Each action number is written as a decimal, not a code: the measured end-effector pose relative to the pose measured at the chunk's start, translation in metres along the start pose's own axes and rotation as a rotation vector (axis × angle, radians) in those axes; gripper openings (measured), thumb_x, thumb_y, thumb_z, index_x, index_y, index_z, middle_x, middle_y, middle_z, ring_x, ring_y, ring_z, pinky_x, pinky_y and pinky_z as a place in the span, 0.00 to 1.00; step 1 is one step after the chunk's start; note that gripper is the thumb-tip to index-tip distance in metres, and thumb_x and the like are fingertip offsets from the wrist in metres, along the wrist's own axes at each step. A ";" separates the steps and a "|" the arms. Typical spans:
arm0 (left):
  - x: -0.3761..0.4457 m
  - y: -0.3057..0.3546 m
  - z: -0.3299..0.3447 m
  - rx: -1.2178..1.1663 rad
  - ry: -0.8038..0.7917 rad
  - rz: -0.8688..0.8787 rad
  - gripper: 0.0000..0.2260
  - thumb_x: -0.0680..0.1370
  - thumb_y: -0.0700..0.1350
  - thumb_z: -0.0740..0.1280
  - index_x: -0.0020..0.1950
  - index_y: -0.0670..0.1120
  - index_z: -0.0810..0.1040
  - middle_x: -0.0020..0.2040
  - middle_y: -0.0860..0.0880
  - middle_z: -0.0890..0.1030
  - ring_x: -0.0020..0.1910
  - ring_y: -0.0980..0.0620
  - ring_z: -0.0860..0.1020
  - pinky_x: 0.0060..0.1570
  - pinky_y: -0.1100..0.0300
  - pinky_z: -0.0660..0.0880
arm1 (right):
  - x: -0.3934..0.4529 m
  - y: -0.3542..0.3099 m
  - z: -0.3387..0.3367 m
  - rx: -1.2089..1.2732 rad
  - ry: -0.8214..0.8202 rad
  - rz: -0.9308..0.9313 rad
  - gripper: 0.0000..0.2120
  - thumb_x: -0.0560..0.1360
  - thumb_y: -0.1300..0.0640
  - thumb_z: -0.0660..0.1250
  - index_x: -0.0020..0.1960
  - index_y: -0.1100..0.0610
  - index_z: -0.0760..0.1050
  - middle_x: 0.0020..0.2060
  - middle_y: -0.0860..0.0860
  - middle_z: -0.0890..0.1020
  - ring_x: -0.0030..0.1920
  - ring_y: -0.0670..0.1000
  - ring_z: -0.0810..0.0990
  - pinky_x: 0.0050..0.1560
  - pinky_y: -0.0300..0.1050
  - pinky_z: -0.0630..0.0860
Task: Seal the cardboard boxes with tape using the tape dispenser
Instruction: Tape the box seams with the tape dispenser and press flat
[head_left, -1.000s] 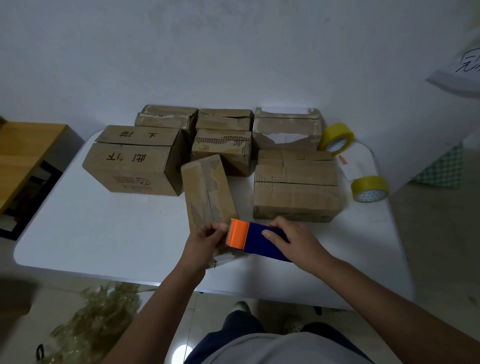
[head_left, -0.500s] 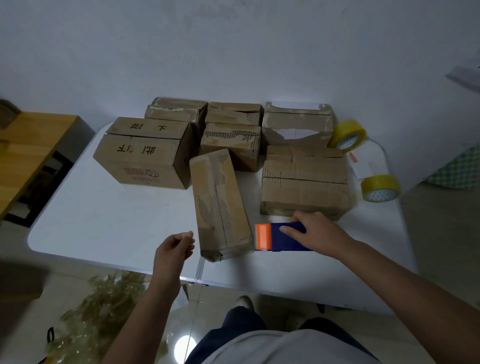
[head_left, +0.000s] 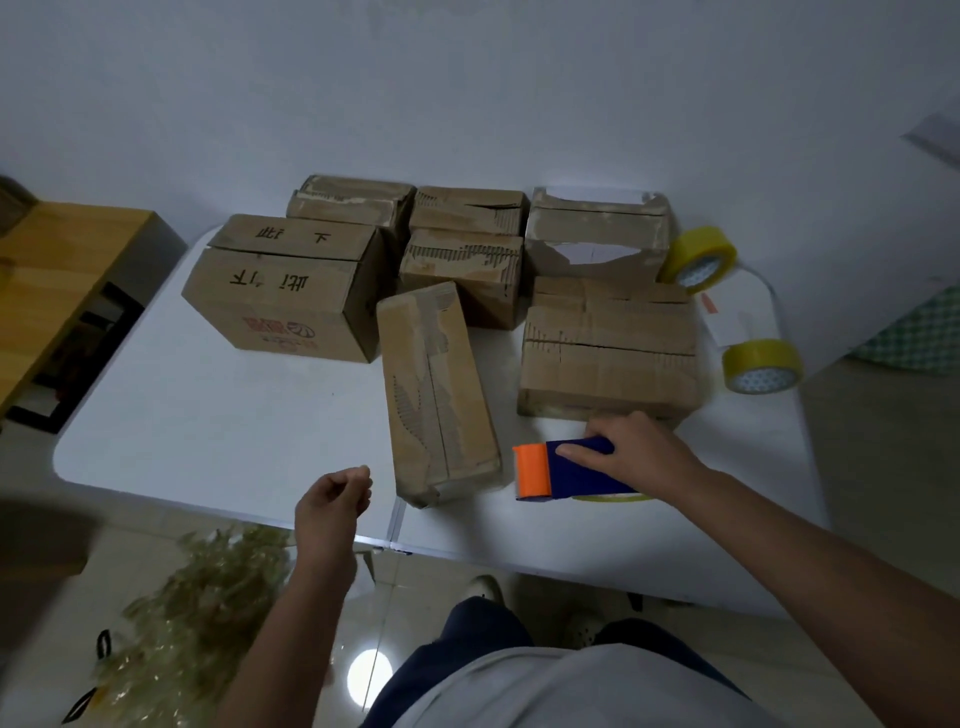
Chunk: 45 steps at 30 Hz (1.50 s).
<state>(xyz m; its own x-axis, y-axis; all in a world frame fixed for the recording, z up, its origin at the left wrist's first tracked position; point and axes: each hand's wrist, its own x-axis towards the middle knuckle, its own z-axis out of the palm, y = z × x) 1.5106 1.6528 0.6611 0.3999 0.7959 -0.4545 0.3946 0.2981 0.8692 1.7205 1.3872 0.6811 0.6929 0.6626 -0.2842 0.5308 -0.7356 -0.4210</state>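
Note:
A narrow cardboard box (head_left: 436, 395) lies lengthwise near the front edge of the white table (head_left: 208, 426), with a tape strip along its top. Just to its right the blue and orange tape dispenser (head_left: 540, 470) sits on the table. My right hand (head_left: 639, 452) grips its blue body from above. Left of the narrow box, over the table's front edge, my left hand (head_left: 332, 499) hovers with loosely curled fingers and holds nothing. Several more boxes stand behind, among them a large printed box (head_left: 285, 301) and a wide box (head_left: 608, 358).
Two yellow tape rolls (head_left: 701, 257) (head_left: 761, 366) lie at the table's right side beside a paper slip. A wooden cabinet (head_left: 62, 249) stands to the left. A heap of crumpled used tape (head_left: 197, 597) lies on the floor below the front left edge.
My left hand let go of the narrow box's near end and drew back left. My right hand moved the dispenser off the box and set it on the table to the right.

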 end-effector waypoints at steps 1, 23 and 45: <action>0.001 0.000 -0.002 0.020 -0.002 0.017 0.03 0.78 0.41 0.70 0.46 0.42 0.80 0.45 0.46 0.82 0.47 0.48 0.81 0.54 0.56 0.77 | -0.001 0.002 0.000 0.000 -0.002 -0.009 0.23 0.73 0.30 0.58 0.48 0.49 0.75 0.42 0.45 0.82 0.39 0.41 0.77 0.33 0.34 0.67; -0.005 -0.028 0.008 -0.083 0.152 -0.130 0.04 0.77 0.45 0.71 0.47 0.44 0.80 0.46 0.46 0.83 0.47 0.49 0.81 0.51 0.56 0.76 | 0.049 -0.010 -0.010 -0.215 -0.095 -0.036 0.25 0.74 0.30 0.57 0.50 0.51 0.74 0.42 0.49 0.79 0.41 0.47 0.77 0.38 0.40 0.72; 0.048 -0.019 -0.020 0.224 -0.098 -0.091 0.19 0.72 0.50 0.77 0.55 0.46 0.72 0.46 0.47 0.74 0.44 0.52 0.74 0.41 0.61 0.71 | 0.020 -0.039 0.060 -0.150 -0.046 0.050 0.26 0.75 0.30 0.52 0.48 0.52 0.73 0.40 0.51 0.81 0.38 0.49 0.78 0.36 0.42 0.74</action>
<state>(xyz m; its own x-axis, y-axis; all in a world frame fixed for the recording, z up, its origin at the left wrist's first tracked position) 1.5061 1.6961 0.6268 0.4280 0.7131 -0.5552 0.6019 0.2334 0.7637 1.6844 1.4375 0.6398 0.6990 0.6280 -0.3420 0.5656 -0.7782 -0.2730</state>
